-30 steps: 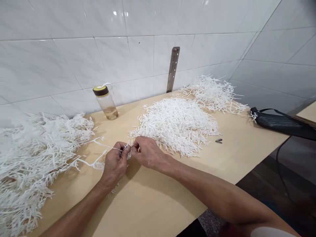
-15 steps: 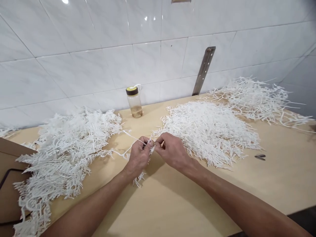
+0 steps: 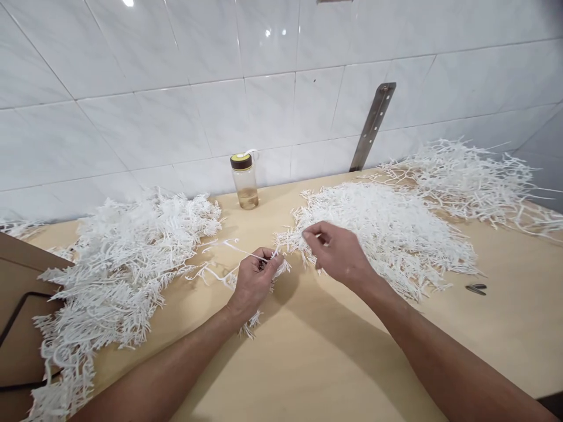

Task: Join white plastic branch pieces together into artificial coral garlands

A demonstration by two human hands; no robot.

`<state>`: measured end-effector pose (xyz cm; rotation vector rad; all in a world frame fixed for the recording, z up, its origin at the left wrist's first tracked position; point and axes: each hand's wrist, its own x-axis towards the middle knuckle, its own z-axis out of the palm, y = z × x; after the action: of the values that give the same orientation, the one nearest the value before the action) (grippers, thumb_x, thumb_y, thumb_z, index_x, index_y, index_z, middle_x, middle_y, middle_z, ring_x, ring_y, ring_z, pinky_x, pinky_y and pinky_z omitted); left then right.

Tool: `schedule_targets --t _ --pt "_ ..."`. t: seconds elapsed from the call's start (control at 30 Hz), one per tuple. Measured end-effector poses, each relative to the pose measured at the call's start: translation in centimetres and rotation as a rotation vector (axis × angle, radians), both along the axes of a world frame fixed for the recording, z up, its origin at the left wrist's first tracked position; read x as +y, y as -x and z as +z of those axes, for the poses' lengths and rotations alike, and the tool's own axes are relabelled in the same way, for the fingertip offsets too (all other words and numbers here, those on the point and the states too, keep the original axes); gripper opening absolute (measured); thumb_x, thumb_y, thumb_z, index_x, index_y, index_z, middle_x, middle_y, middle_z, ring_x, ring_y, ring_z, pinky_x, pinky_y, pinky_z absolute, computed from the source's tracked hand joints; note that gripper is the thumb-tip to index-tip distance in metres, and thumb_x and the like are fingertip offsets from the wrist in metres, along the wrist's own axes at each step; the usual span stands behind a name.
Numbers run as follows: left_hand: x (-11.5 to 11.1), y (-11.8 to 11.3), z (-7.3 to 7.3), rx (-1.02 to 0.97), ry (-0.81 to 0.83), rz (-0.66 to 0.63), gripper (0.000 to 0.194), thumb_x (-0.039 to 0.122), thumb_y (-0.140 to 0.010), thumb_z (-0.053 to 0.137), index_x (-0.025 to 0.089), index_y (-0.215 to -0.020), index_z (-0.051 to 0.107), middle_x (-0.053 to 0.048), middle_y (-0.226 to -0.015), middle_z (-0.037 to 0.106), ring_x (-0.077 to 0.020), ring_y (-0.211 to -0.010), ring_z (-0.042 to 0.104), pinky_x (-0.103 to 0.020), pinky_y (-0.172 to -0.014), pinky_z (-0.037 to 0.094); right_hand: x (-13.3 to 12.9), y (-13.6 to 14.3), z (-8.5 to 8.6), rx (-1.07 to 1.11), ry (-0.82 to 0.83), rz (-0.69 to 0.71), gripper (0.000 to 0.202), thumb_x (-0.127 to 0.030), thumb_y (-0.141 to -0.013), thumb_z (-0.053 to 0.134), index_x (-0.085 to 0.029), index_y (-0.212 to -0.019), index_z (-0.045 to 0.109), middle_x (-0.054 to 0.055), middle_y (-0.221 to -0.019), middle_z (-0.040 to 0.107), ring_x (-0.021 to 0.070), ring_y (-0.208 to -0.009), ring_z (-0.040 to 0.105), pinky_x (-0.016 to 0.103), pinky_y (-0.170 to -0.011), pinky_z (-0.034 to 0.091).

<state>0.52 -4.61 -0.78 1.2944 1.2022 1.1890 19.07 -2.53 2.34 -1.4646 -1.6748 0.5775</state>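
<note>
My left hand point(image 3: 257, 276) is closed around a white branching strand point(image 3: 229, 279), whose stems trail left and whose fringed tips stick out by the thumb and below the hand. To its right, my right hand point(image 3: 336, 249) is held apart from it, thumb and fingertips pinched together; anything between them is too small to make out. Behind and beside my right hand lies a dense heap of short white sprigs point(image 3: 378, 225). A larger white fringed pile point(image 3: 127, 264) spreads at the left.
On the wooden table point(image 3: 281, 375) a clear bottle point(image 3: 247, 187) stands near the tiled wall. A metal strip point(image 3: 373, 126) leans at the wall. Long white branches point(image 3: 475, 176) lie at the back right, small metal snips point(image 3: 476, 289) at the right, a cardboard box point(image 3: 21, 316) at the left.
My right hand has moved right, away from my left hand, which keeps hold of the strand. The whole view has shifted slightly.
</note>
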Motion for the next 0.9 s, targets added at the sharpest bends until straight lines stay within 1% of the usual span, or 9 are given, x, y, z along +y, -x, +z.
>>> schedule_targets --t 0.07,0.1,0.17,0.3,0.4,0.47,0.57,0.7,0.9 --pt "0.2 0.1 -0.2 0.007 -0.029 0.033 0.03 0.045 -0.08 0.07 0.016 -0.08 0.063 0.004 -0.063 0.054 -0.0089 -0.057 0.044 -0.022 -0.057 0.035 -0.6 1.0 -0.2 0.052 0.22 0.198 0.026 -0.042 -0.088 0.056 -0.019 -0.085 0.066 -0.001 -0.069 0.063 0.0107 -0.043 0.056 0.025 -0.044 0.045" --pt "0.3 0.2 -0.3 0.012 -0.041 0.041 0.028 0.044 -0.08 0.069 0.016 -0.08 0.064 0.003 -0.066 0.057 -0.0099 -0.06 0.047 -0.023 -0.06 0.038 -0.9 1.5 -0.4 0.069 0.28 0.267 0.028 -0.045 -0.087 0.057 -0.019 -0.085 0.066 -0.001 -0.069 0.062 0.0103 -0.043 0.055 0.024 -0.042 0.045" --pt "0.5 0.2 -0.5 0.018 -0.054 0.05 0.026 0.042 -0.08 0.069 0.016 -0.08 0.065 0.001 -0.071 0.061 -0.0116 -0.066 0.052 -0.024 -0.065 0.041 -1.2 2.2 -0.7 0.113 0.315 0.329 0.028 -0.045 -0.086 0.059 -0.018 -0.083 0.065 -0.001 -0.072 0.062 0.0097 -0.045 0.055 0.023 -0.041 0.046" --pt "0.5 0.2 -0.4 0.041 -0.052 0.059 0.025 0.04 -0.079 0.07 0.016 -0.078 0.065 0.0 -0.069 0.062 -0.012 -0.064 0.052 -0.024 -0.063 0.042 -1.2 2.3 -0.8 0.188 0.359 0.362 0.025 -0.041 -0.085 0.061 -0.017 -0.078 0.062 -0.002 -0.067 0.059 0.0088 -0.042 0.055 0.022 -0.041 0.046" --pt "0.6 0.4 -0.5 0.08 -0.08 0.051 0.026 0.041 -0.08 0.068 0.016 -0.078 0.066 0.0 -0.068 0.062 -0.0121 -0.063 0.052 -0.023 -0.062 0.042 -1.1 2.0 -0.7 0.196 0.414 0.382 0.028 -0.043 -0.085 0.062 -0.017 -0.078 0.063 -0.003 -0.063 0.057 0.0094 -0.04 0.057 0.02 -0.04 0.042" --pt "0.6 0.5 -0.5 0.107 -0.086 0.042 0.026 0.041 -0.081 0.068 0.016 -0.079 0.066 0.0 -0.068 0.062 -0.0119 -0.062 0.052 -0.023 -0.061 0.042 -1.1 2.0 -0.8 0.208 0.422 0.377 0.029 -0.045 -0.085 0.063 -0.017 -0.079 0.064 -0.002 -0.065 0.059 0.0094 -0.041 0.058 0.02 -0.04 0.041" --pt "0.6 0.5 -0.5 0.123 -0.054 0.026 0.026 0.041 -0.079 0.069 0.016 -0.08 0.066 0.0 -0.07 0.064 -0.0126 -0.063 0.053 -0.024 -0.061 0.043 -1.2 2.3 -1.1 0.215 0.42 0.337 0.024 -0.041 -0.082 0.066 -0.017 -0.08 0.063 0.0 -0.071 0.064 0.0088 -0.042 0.057 0.021 -0.04 0.045" --pt "0.5 0.5 -0.3 0.1 -0.029 -0.017 0.028 0.043 -0.081 0.068 0.015 -0.08 0.066 -0.002 -0.073 0.065 -0.014 -0.068 0.056 -0.025 -0.066 0.044 -1.1 2.5 -1.2 0.196 0.413 0.316 0.017 -0.033 -0.081 0.066 -0.017 -0.076 0.06 -0.004 -0.065 0.059 0.0085 -0.04 0.056 0.021 -0.039 0.046" --pt "0.4 0.6 -0.1 0.096 -0.02 -0.026 0.03 0.045 -0.083 0.065 0.015 -0.081 0.064 0.001 -0.066 0.057 -0.0111 -0.061 0.048 -0.023 -0.06 0.039 -0.9 2.0 -1.1 0.137 0.336 0.335 0.017 -0.032 -0.087 0.059 -0.017 -0.08 0.064 -0.004 -0.062 0.057 0.0088 -0.039 0.057 0.021 -0.04 0.045"
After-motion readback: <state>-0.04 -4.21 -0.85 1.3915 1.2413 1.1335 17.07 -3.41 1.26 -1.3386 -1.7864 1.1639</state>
